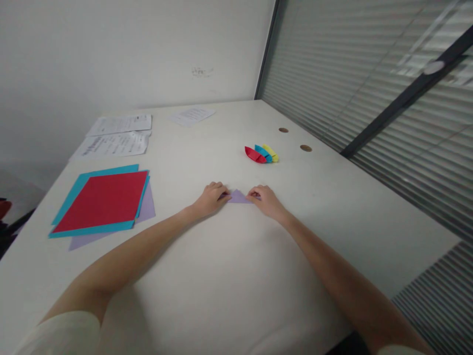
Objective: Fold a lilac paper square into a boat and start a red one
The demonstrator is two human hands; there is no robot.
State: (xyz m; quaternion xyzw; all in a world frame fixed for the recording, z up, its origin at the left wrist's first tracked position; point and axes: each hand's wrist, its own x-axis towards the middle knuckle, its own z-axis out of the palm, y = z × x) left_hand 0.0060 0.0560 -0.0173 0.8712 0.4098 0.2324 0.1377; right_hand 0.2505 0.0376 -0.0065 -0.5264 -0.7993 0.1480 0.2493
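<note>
A small piece of purple paper (237,197), folded to a low peak, lay flat on the white surface (207,158) directly in front of the person. It looked partly folded, its outer ends hidden by fingers. The left hand (215,197) pinched its left end and the right hand (264,199) pinched its right end, both with fingers curled and knuckles up. Both bare forearms reached forward and inward, low over the surface.

Just beyond, three narrow folded pieces, red (254,155), blue (263,153) and yellow (270,152), sat close together and seemed finished; the purple one appeared less far along, with shaping left to do. To the left, a red sheet (103,202) topped blue sheets (73,195) and purple sheets (148,204), all unfolded. Printed pages (114,144) lay farther back.
</note>
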